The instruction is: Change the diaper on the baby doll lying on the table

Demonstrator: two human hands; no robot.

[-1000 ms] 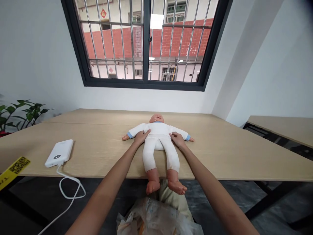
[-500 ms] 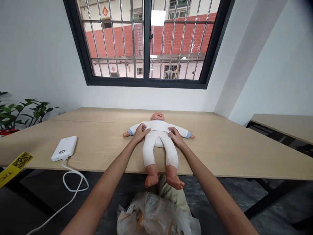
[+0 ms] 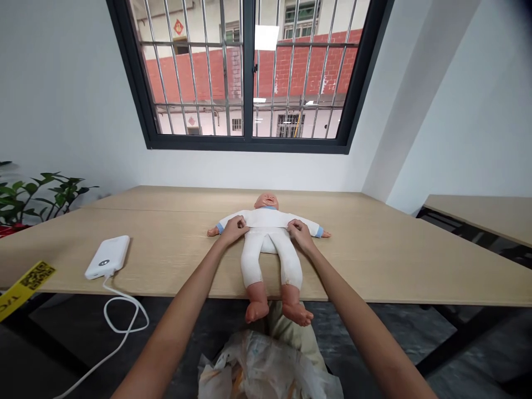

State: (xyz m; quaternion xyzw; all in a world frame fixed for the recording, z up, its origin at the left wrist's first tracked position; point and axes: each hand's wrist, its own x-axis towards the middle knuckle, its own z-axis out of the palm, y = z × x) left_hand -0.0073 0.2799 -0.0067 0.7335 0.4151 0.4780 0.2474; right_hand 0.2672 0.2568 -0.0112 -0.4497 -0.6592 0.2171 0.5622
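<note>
The doll (image 3: 266,231) lies on its back on the table (image 3: 174,249), head toward the window, arms spread wide, both feet (image 3: 256,310) hanging past the near edge; the left hand (image 3: 235,229) and right hand (image 3: 301,233) flank its waist, fingers curled in and seemingly pinching the two ends of the white shirt (image 3: 266,218) at its hem, though the fingertips are too small to see clearly.

Trouble, as I judge it, would start with uneven force; if one hand tugged harder, the hem could skew or the doll twist; a pull toward the person could slide it further over the edge, since the feet have no support beneath them; a loose pinch could let the cloth slip. The white cable (image 3: 108,275) drops off the table beside the left forearm, so a snag there might drag the power bank (image 3: 108,256) down.

The shirt looks soft and matte, with blue cuffs (image 3: 220,228); the white trousers (image 3: 251,263) cover plump, rounded legs; the bare feet and head (image 3: 266,201) look like smooth rubber or vinyl. The tabletop is pale and wood-grained; the power bank is a flat box with rounded corners; below, a crinkled, translucent plastic bag (image 3: 270,366) sits at the person's lap; broad, glossy leaves mark the plant (image 3: 62,194) at far left.
</note>
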